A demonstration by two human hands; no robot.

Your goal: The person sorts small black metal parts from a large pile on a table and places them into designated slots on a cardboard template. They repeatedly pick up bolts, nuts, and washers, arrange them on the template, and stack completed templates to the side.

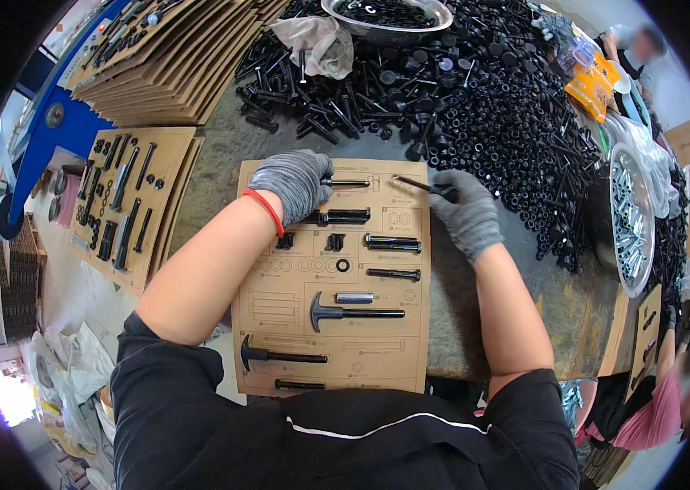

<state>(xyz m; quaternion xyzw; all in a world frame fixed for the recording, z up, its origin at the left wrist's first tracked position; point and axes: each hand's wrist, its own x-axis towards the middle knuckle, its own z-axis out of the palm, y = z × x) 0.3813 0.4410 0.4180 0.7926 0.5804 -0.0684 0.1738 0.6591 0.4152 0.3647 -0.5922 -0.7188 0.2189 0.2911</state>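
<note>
A brown cardboard sheet (288,282) printed with part outlines lies before me, bearing black bolts, T-shaped bolts (357,313), a silver sleeve (354,298) and a black ring (342,265). My left hand (292,186), in a grey knit glove, rests over its upper left with fingers curled; what they may hold is hidden. A black bolt (351,184) lies beside those fingertips. My right hand (469,214), gloved alike, is closed on a dark bolt (420,186) at the sheet's upper right edge, its shank pointing left over the sheet.
Loose black bolts (337,102) and nuts (500,163) heap behind the sheet, under a steel bowl (443,24). At right stands a bowl of silver bolts (627,220). Filled cardboard sheets (137,208) are stacked at left. Another person's pink sleeve (651,416) shows lower right.
</note>
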